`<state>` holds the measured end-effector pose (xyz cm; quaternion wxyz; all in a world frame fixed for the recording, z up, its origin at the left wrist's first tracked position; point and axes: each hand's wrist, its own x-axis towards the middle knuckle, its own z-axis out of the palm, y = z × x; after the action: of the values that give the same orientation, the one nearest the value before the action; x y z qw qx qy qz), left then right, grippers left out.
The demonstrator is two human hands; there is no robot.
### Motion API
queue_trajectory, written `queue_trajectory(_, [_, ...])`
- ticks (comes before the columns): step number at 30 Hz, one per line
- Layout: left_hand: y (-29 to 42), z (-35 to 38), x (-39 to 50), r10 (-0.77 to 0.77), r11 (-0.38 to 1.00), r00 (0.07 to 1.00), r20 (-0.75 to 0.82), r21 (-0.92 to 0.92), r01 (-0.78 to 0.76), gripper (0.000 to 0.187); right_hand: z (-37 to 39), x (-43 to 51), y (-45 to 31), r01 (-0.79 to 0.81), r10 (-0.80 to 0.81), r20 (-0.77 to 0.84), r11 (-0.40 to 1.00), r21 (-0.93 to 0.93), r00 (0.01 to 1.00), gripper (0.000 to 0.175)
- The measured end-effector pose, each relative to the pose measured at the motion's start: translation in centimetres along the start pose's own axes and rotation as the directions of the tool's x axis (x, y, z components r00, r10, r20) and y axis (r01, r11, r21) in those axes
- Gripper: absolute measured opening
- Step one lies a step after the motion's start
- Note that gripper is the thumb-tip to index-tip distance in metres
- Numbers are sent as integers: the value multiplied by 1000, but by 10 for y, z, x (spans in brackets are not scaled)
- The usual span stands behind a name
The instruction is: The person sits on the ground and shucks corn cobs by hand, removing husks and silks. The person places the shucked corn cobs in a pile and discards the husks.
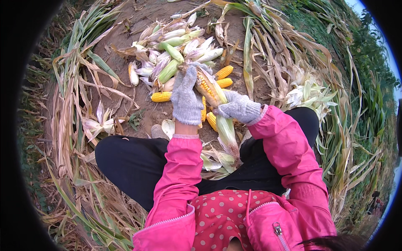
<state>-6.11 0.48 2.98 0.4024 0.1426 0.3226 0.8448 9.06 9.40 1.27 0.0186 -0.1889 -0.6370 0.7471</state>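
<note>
Both my hands wear grey knit gloves. A partly husked ear of corn (212, 91) slants between them, with a strip of yellow kernels showing along its side. My left hand (187, 95) grips its upper end near the brown silk. Lower down, my right hand (237, 107) is closed around the ear and its pale husk. Green husk (226, 133) hangs from below the right hand towards my lap. Bare yellow cobs lie on the soil around the hands, among them a cob (161, 96) left of my left glove and another cob (224, 72) beyond the held ear.
A heap of unhusked ears (176, 40) lies on bare soil ahead. Cut corn stalks (72, 94) are piled on the left, with more dry stalks (279, 53) on the right. Stripped husks (309, 94) lie by my right knee, and loose husks (216, 161) between my legs.
</note>
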Motion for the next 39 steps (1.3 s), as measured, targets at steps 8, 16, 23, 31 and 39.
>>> queue_trajectory(8, [4, 30, -21, 165, 881, 976, 140, 425, -210, 31, 10, -6, -24, -305, 149, -329, 811, -499, 933, 37])
queue_trajectory(16, [-1, 44, -30, 264, 630, 929, 261, 683, -371, 30, 4, -7, -28, -322, 128, -329, 693, -645, 936, 38])
queue_trajectory(23, [2, 55, -42, 209, 540, 903, 375, 726, -426, 28, -7, 3, 3, -127, -67, -227, 661, -739, 972, 43])
queue_trajectory(31, [-11, 50, -41, 220, 494, 880, 421, 730, -473, 30, -17, 12, 30, 188, -360, -48, 592, -784, 932, 46])
queue_trajectory(39, [-23, 49, -43, 273, 469, 820, 503, 675, -570, 32, -7, 14, 7, 371, -513, -66, 697, -614, 856, 36])
